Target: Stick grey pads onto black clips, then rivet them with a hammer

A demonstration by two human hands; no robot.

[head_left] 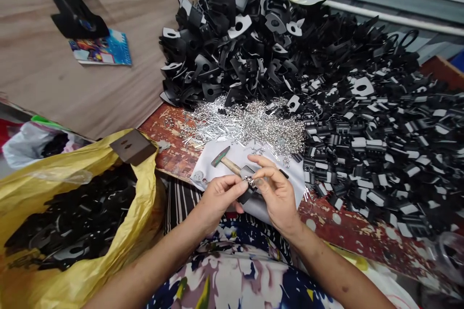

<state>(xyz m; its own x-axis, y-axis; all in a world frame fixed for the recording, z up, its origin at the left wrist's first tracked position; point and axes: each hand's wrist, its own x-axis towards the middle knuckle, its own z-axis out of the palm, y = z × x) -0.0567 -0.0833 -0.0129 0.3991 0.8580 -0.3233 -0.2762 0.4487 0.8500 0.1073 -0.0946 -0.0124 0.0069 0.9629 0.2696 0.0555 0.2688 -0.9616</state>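
My left hand (pixel 224 196) is closed on a small black part (pixel 248 195) in front of my body. My right hand (pixel 276 190) pinches at small shiny metal pieces (pixel 250 181) against that part, its fingertips nearly meeting my left thumb. Just beyond my hands a small hammer (pixel 221 156) with a wooden handle lies on a grey-white sheet (pixel 206 159). Behind it is a heap of silver pins (pixel 239 123). My fingers partly hide the black part and the metal pieces.
Large black clips (pixel 217 58) are piled at the back, with smaller black parts (pixel 362 149) across the right of the red worn table (pixel 348 224). At left stands a yellow bag (pixel 148 203) of black parts, a dark block (pixel 133 147) on its rim, beside a wooden board (pixel 137 24).
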